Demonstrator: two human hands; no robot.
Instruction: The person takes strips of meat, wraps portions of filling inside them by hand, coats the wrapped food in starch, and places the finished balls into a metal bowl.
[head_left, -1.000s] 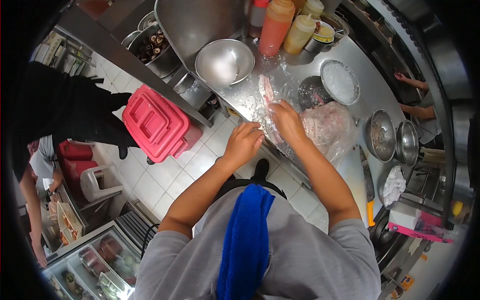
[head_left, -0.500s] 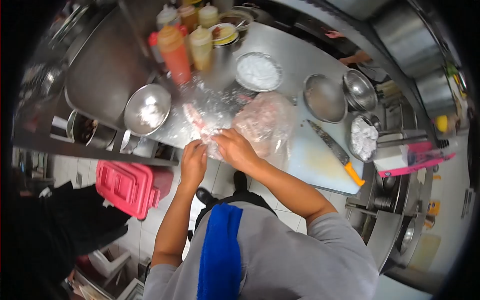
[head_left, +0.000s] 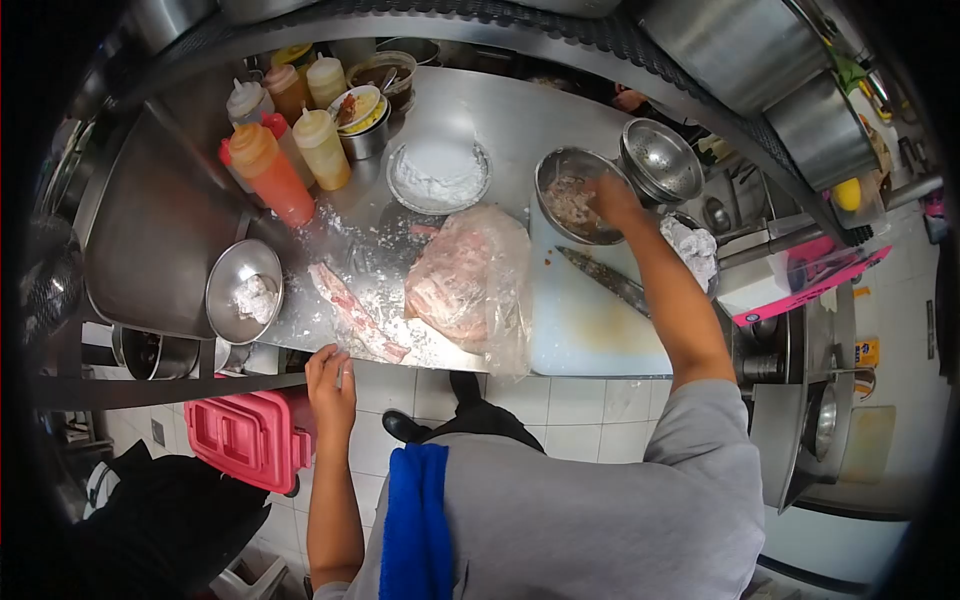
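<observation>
My right hand [head_left: 612,203] reaches into a steel bowl [head_left: 552,215] with a pale, ground-looking mixture [head_left: 573,205]; its fingertips are blurred and partly hidden. By the table's front edge, my left hand [head_left: 331,378] hangs loosely open with nothing in it. Just beyond it lies a flattened strip of raw meat [head_left: 352,315] on the floury steel table [head_left: 460,100]. Right of the strip is a clear plastic bag of raw meat [head_left: 455,275]. A knife [head_left: 605,280] rests on the white cutting board [head_left: 580,325], its handle hidden under my right forearm.
A round tray of white powder [head_left: 440,180] sits behind the bagged meat. Squeeze bottles [head_left: 270,178] crowd the back left. At left is a steel bowl [head_left: 245,295] with powder inside. Stacked strainers [head_left: 660,160] stand at right; a red lidded bin [head_left: 245,437] is below.
My right hand has left the meat strip and moved right into the steel bowl. My left hand has let go of the strip and drawn back left. The strip now lies flat.
</observation>
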